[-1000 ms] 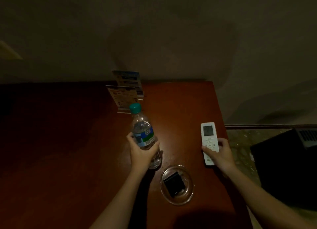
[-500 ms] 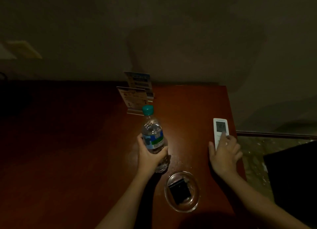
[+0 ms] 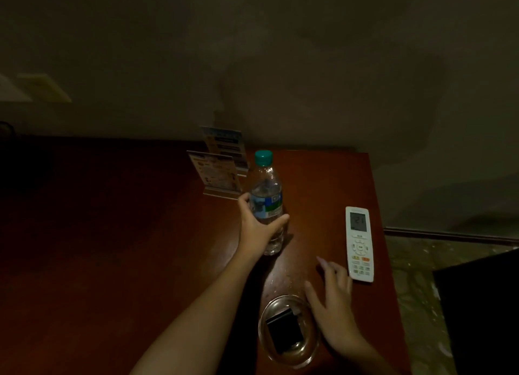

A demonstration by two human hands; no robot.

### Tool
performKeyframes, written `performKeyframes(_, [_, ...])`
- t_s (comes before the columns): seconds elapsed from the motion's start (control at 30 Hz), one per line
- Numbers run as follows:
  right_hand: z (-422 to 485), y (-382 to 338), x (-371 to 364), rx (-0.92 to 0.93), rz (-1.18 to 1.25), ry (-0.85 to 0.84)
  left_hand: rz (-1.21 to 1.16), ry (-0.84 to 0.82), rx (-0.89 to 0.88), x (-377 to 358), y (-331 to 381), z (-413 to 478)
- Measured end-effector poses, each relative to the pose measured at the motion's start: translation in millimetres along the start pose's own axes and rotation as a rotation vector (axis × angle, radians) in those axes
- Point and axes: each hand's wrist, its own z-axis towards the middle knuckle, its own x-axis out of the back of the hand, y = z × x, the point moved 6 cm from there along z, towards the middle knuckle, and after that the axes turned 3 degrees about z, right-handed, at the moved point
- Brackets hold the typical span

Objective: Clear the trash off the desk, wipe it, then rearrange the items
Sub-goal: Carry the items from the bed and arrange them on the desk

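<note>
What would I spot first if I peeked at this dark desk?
The clear water bottle with its green cap, standing on the reddish desk, gripped by the left hand. Next, the white remote lying near the desk's right edge, with the open right hand just beside it. A round glass dish holding a small black thing sits nearest the camera.

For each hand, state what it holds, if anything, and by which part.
The left hand grips the clear plastic green-capped water bottle round its labelled middle. The right hand, fingers spread, holds nothing.
</note>
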Motion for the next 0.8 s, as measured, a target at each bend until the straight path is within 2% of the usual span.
performKeyframes(0.27, [1.6,0.6,-8.2,-0.025,0.015,0.021,0.073,0.007,-0.117,-5.8,34.1,74.9])
performKeyframes(0.47, [15.1,-17.4,-15.5,-0.013,0.128,0.049,0.107,0.008,-0.163,-10.8,48.2,116.6])
performKeyframes(0.8, [24.5,-10.9,-16.9,-0.051,0.132,0.096,0.113,0.064,-0.197,-20.6,47.1,138.3])
